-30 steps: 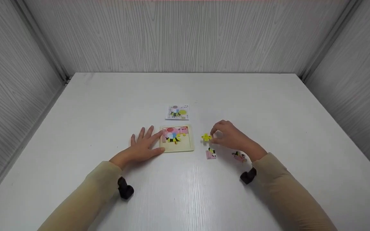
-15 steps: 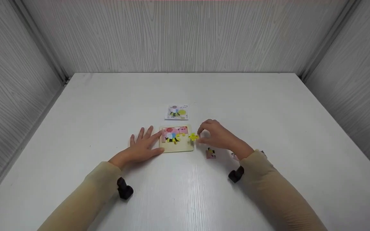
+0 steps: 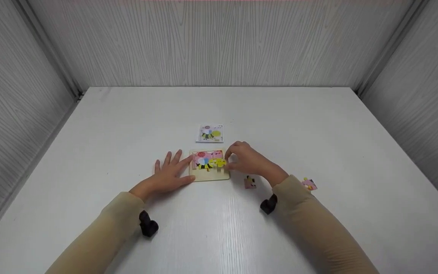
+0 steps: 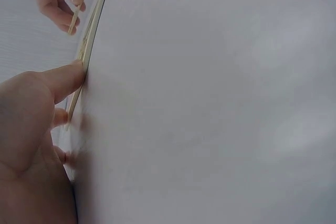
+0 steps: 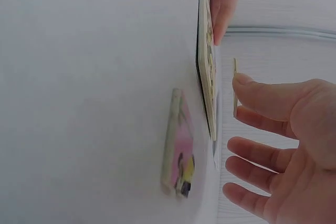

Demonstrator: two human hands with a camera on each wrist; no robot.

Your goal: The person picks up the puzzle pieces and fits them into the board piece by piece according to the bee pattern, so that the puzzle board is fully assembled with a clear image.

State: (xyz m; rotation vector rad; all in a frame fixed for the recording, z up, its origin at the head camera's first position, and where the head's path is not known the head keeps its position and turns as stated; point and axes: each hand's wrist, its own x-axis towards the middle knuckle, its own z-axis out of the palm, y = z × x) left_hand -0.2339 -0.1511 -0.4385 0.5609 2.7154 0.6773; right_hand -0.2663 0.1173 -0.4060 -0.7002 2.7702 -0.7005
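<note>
A yellow puzzle piece is pinched between the thumb and index finger of my right hand. It hangs just above the right part of a wooden puzzle tray. In the right wrist view the puzzle piece shows edge-on, apart from the tray. My left hand lies with fingers spread at the tray's left edge, thumb and index finger on its rim. Several fitted pieces with a bee picture on pink fill the tray's upper left; bare wood shows along the bottom.
A pink, yellow and black puzzle piece lies right of the tray. Another pink piece is farther right, partly behind the right sleeve. Behind the tray lies a square picture card with the bee design. Grey wood-grain panels border the white table.
My right hand has carried the yellow puzzle piece leftward from the table beside the tray to over the tray. The left hand stays in place.
</note>
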